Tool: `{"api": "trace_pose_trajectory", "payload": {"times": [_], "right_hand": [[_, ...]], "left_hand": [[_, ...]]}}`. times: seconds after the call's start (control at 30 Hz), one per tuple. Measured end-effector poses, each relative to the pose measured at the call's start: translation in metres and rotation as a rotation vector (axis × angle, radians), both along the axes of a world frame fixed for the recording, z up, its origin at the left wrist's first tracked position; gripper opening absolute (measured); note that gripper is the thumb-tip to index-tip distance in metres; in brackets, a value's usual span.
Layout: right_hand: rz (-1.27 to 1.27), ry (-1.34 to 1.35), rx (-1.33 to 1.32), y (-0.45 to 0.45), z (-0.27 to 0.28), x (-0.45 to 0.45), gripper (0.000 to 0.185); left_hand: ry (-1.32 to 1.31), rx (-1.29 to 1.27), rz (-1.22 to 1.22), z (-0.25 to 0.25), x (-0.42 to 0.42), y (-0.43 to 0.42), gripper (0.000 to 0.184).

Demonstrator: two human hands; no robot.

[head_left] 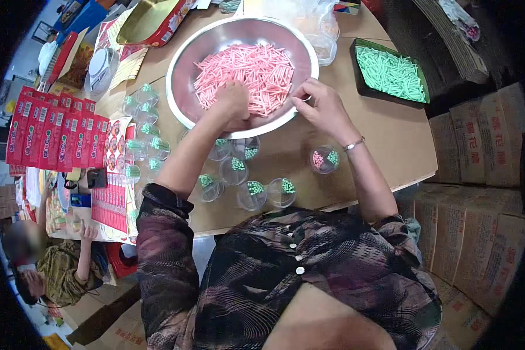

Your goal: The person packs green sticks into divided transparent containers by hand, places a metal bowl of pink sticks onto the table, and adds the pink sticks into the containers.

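Thin pink sticks (pixel 262 70) are heaped in a wide metal bowl (pixel 184 58). My left hand (pixel 233 100) reaches down into the heap, its fingers curled at the sticks and their tips hidden. My right hand (pixel 325 111) is at the bowl's right rim with thumb and index finger pinched together; what lies between them is unclear. Below it stands a clear cup (pixel 324 160) with a pink and a green bundle. Several other clear cups, such as one cup (pixel 252 195) near my body, hold green sticks only.
Green sticks (pixel 391 73) fill a dark tray (pixel 364 90) at right. More cups (pixel 149 128) line the left side near red printed packets (pixel 55 131). A red tin (pixel 157 35) and plastic bag (pixel 324 35) sit behind. Cartons (pixel 466 227) stack at right; another person (pixel 70 265) sits at left.
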State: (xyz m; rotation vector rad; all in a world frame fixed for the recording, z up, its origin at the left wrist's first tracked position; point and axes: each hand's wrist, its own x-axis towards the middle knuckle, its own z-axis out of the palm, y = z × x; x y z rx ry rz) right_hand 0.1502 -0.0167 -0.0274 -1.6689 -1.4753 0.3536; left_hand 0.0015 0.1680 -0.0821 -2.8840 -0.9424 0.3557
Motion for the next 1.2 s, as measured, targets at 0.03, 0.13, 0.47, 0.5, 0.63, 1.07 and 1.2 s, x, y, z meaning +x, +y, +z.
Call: {"api": "trace_pose_trajectory", "payload": {"times": [0.03, 0.13, 0.47, 0.5, 0.63, 1.07, 1.2], "right_hand": [[0.002, 0.003, -0.026, 0.003, -0.001, 0.0, 0.012], [0.018, 0.019, -0.087, 0.017, -0.003, -0.003, 0.012], [0.008, 0.094, -0.09, 0.048, -0.012, -0.015, 0.027], [0.037, 0.079, -0.106, 0.053, -0.011, -0.017, 0.034], [0.059, -0.011, -0.046, 0.073, -0.032, -0.025, 0.048], [0.138, -0.051, -0.149, 0.092, -0.026, -0.034, 0.035], [0.158, 0.044, -0.075, 0.125, 0.007, -0.07, 0.023]], "left_hand": [[0.066, -0.051, -0.033, -0.002, 0.003, 0.002, 0.038], [0.268, -0.19, -0.122, -0.001, 0.004, 0.013, 0.029], [-0.377, -0.838, 0.077, 0.011, -0.017, 0.014, 0.013], [-0.381, -0.875, 0.104, 0.019, -0.018, 0.005, 0.016], [-0.628, -0.824, -0.022, 0.002, -0.02, 0.004, 0.024], [-1.072, -0.024, -0.003, 0.083, -0.12, -0.019, 0.065], [-1.383, 0.37, 0.4, 0.097, -0.261, -0.066, 0.041]]}}
